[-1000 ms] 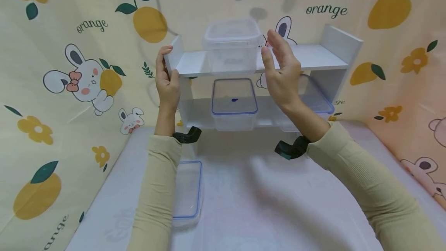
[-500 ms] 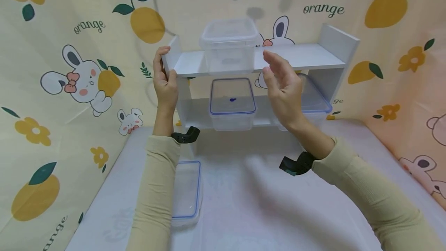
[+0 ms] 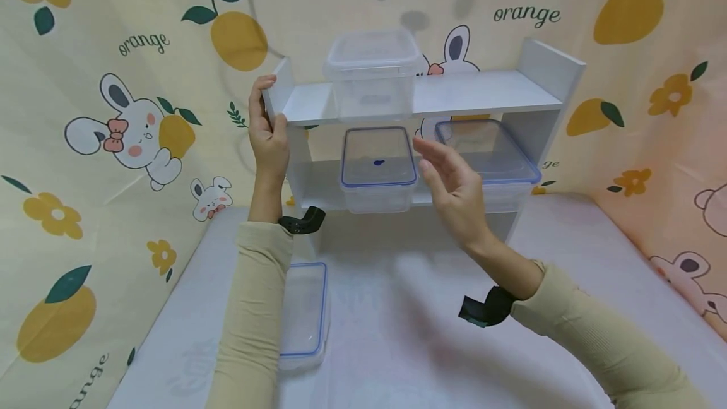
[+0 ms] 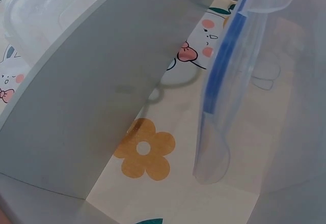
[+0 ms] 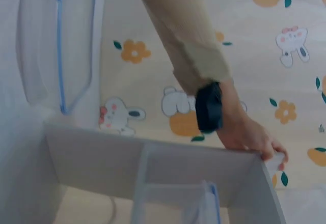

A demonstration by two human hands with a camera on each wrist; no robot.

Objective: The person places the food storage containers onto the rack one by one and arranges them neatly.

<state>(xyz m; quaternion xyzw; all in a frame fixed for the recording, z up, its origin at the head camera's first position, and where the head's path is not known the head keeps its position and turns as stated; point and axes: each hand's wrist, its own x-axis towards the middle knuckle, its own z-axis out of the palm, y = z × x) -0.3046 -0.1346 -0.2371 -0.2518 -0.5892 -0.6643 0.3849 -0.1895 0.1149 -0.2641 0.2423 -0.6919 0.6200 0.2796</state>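
Observation:
My left hand [image 3: 269,134] grips the upper left side panel of a white two-tier shelf [image 3: 483,90], fingers on the outer side and thumb at the front. The right wrist view also has this hand [image 5: 252,137] at the panel's edge. In front of the lower tier hovers my right hand [image 3: 454,191], fingers loosely bent, holding nothing. It is nearest to a clear blue-rimmed food container [image 3: 379,160] in the middle of that tier. Another blue-rimmed container [image 3: 508,156] sits on the right, partly behind the hand. On the top tier stands a clear container with a whitish lid [image 3: 372,71].
A third blue-rimmed container [image 3: 303,314] rests on the white tabletop [image 3: 386,320] beside my left forearm. Patterned cloth [image 3: 159,207] forms the walls behind and at both sides. Black wrist mounts [image 3: 303,221] sit on both wrists.
My right hand has come down from beside the top container to the front of the lower tier, uncovering more of the right container. My left hand keeps its grip on the shelf panel.

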